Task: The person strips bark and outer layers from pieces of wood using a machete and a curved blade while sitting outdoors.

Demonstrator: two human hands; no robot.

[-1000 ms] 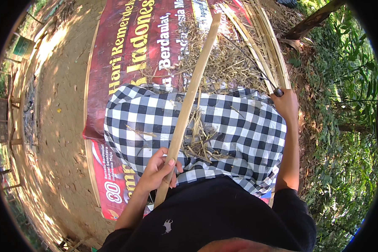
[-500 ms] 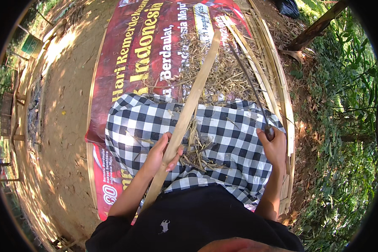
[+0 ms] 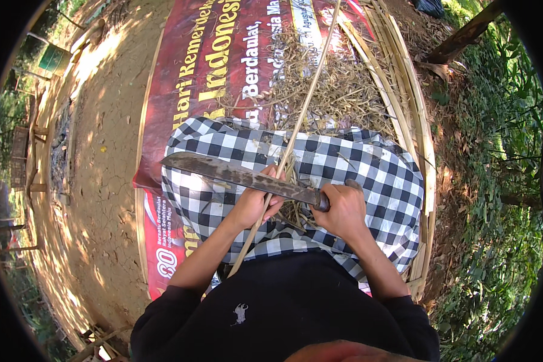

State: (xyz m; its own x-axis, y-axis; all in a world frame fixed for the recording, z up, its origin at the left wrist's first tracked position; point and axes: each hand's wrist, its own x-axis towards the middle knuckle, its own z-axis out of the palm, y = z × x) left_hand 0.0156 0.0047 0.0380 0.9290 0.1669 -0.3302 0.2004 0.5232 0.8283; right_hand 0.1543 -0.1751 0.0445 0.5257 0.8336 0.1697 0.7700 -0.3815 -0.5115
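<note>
My left hand (image 3: 258,202) is closed around a long pale bamboo strip (image 3: 303,114), which stands edge-on and runs from my waist to the far side of the banner. In my right hand (image 3: 344,210) is the handle of a machete (image 3: 223,171). Its broad, dark-stained blade points left, lying across the strip just at my left hand and partly covering its fingers. Beneath both hands a black-and-white checked cloth (image 3: 368,160) covers my lap, with thin shavings (image 3: 292,217) gathered in its middle.
Ahead, a red printed banner (image 3: 190,78) is strewn with curled shavings (image 3: 344,90). Several bamboo strips (image 3: 413,114) lie along its right edge. Dry bare ground (image 3: 105,181) stretches to the left; green plants (image 3: 495,151) and a wooden post (image 3: 464,33) stand at the right.
The machete swung from pointing away at the right to lying leftward across the strip. My right hand came in to the middle. The strip turned from its flat face to its edge.
</note>
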